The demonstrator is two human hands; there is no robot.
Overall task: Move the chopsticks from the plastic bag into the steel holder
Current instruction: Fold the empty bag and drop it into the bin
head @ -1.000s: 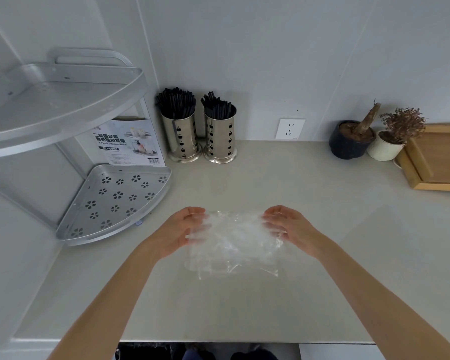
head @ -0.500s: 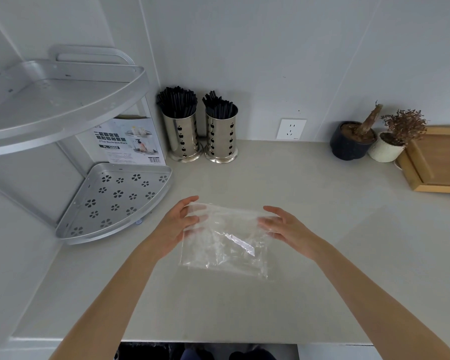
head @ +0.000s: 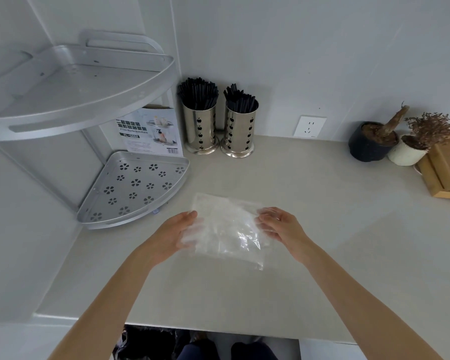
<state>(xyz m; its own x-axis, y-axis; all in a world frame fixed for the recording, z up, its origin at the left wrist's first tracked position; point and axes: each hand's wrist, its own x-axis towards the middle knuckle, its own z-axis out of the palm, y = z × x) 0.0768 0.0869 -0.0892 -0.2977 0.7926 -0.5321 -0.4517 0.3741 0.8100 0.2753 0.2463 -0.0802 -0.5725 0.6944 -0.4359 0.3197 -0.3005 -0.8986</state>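
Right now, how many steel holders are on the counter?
2. The left steel holder and the right steel holder stand side by side against the back wall, both packed with black chopsticks. None looks hidden.

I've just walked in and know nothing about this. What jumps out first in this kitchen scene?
Two bare hands, the left hand and the right hand, hold a crinkly clear plastic bag over the grey counter. Against the back wall stand two shiny steel holders, both bristling with black chopsticks. A silver corner rack fills the left corner.
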